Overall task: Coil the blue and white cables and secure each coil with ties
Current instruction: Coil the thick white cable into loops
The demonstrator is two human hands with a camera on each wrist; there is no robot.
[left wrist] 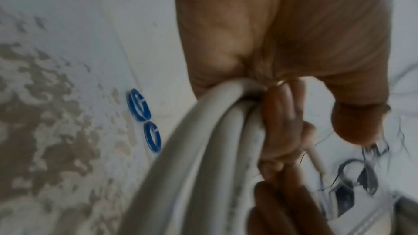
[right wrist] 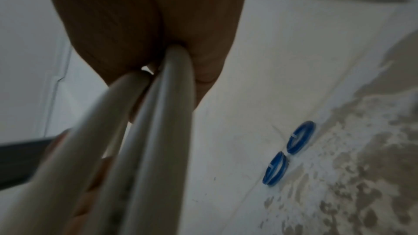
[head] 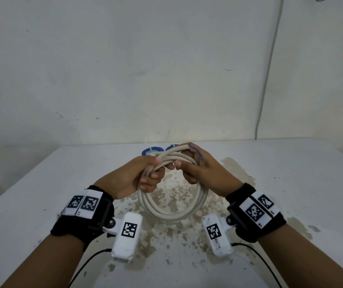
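A thick white cable (head: 169,213) is wound into a round coil of several loops, held up over the table. My left hand (head: 143,173) grips the coil's top left, fingers curled round the loops (left wrist: 212,149). My right hand (head: 193,165) holds the top right, where the cable's cut end sticks out with a thin blue wire (head: 196,151) over the fingers. The loops run out from under the right palm (right wrist: 158,113). Two small blue cable coils (head: 153,151), each with a white tie, lie on the table behind the hands (left wrist: 144,121) (right wrist: 289,153).
The white table (head: 41,194) has worn, brownish patches in the middle. A white wall stands behind it, with a thin cord (head: 268,69) hanging down at the right. Black leads run from both wrist cameras toward the table's near edge.
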